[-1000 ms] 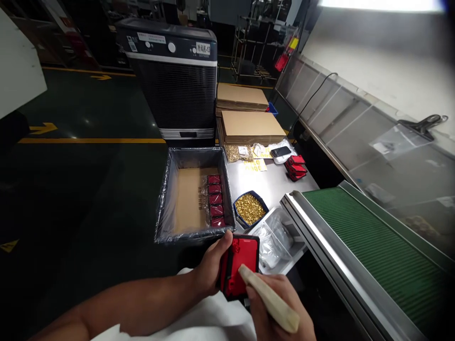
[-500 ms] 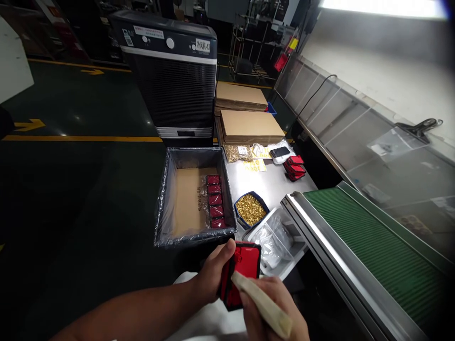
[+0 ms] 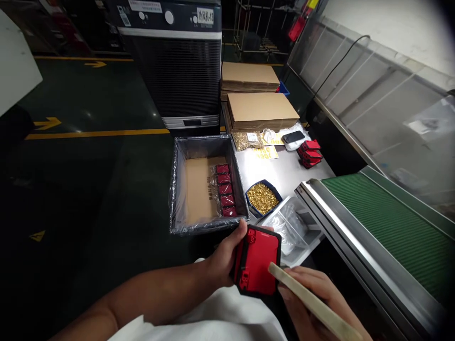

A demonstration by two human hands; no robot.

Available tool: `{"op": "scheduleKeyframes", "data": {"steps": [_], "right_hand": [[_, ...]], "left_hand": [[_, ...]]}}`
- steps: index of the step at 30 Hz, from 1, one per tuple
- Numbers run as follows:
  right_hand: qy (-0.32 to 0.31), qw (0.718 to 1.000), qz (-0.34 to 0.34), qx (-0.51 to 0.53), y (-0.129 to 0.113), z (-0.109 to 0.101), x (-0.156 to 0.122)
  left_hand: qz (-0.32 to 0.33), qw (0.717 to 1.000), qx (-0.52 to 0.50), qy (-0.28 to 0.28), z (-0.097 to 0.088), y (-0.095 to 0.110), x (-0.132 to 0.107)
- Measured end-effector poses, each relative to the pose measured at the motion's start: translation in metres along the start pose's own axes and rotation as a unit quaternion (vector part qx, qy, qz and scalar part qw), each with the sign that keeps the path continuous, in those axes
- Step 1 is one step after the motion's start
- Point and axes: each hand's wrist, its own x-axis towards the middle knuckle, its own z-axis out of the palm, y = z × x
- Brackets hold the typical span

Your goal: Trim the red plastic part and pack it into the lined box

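My left hand (image 3: 223,255) grips a flat red rectangular case with a black rim (image 3: 258,260) by its edge, just in front of a plastic-lined cardboard box (image 3: 172,199). My right hand (image 3: 322,291) holds a long, pale, tapered wooden stick (image 3: 291,282). The stick's tip rests on or just above the red face of the case; I cannot tell which. Several similar red cases (image 3: 223,189) stand in a row inside the box, along its right wall. A white sleeve (image 3: 227,317) lies under my left forearm.
A blue tray of small gold parts (image 3: 262,198) and a white tray with plastic bags (image 3: 284,227) sit on the steel table (image 3: 270,170). Farther back lie red cases (image 3: 309,154), a phone (image 3: 293,137) and cardboard sheets (image 3: 262,108). A green conveyor (image 3: 384,213) runs along the right.
The view has shifted, moving the scene up and right. The red case has turned to show more of its face, and the stick now lies flatter, reaching in from the lower right.
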Motion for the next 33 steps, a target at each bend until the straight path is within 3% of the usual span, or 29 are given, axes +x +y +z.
{"op": "scheduleKeyframes", "data": {"steps": [5, 10, 14, 16, 20, 22, 24, 25, 27, 29, 31, 33], "right_hand": [[-0.111, 0.988, -0.098, -0.041, -0.002, 0.002, 0.006], [-0.102, 0.99, -0.083, -0.051, 0.005, -0.004, 0.005], [-0.181, 0.977, -0.115, -0.02, 0.008, -0.003, 0.006], [-0.157, 0.982, -0.104, -0.029, 0.008, -0.002, 0.009], [-0.185, 0.974, -0.133, -0.012, 0.005, -0.012, 0.013], [-0.137, 0.988, -0.072, -0.013, 0.01, -0.025, 0.009], [0.006, 0.998, 0.057, -0.024, 0.028, -0.038, -0.003], [0.078, 0.987, 0.136, -0.026, 0.043, -0.044, -0.012], [0.152, 0.948, 0.279, -0.013, 0.083, -0.05, -0.033], [0.143, 0.901, 0.404, 0.063, 0.131, -0.047, -0.053], [0.157, 0.849, 0.472, 0.178, 0.179, -0.037, -0.067], [0.198, 0.812, 0.506, 0.212, 0.221, -0.025, -0.072]], "left_hand": [[0.031, 0.999, 0.027, 0.022, 0.003, -0.005, 0.001], [0.021, 0.998, 0.054, 0.033, 0.0, -0.009, 0.001], [0.031, 0.996, 0.084, 0.029, 0.0, -0.013, 0.0], [0.033, 0.995, 0.086, 0.031, -0.002, -0.016, 0.0], [-0.022, 0.998, 0.057, 0.029, -0.008, -0.019, 0.002], [-0.057, 0.998, 0.02, 0.013, -0.011, -0.018, 0.003], [-0.079, 0.997, -0.009, -0.014, -0.013, -0.016, 0.003], [-0.084, 0.996, -0.018, -0.024, -0.013, -0.015, 0.002], [-0.083, 0.996, -0.031, -0.031, -0.015, -0.013, 0.002], [-0.077, 0.996, -0.043, -0.03, -0.016, -0.012, 0.002], [-0.072, 0.996, -0.05, -0.032, -0.015, -0.012, 0.001], [-0.07, 0.996, -0.048, -0.034, -0.014, -0.013, 0.001]]}}
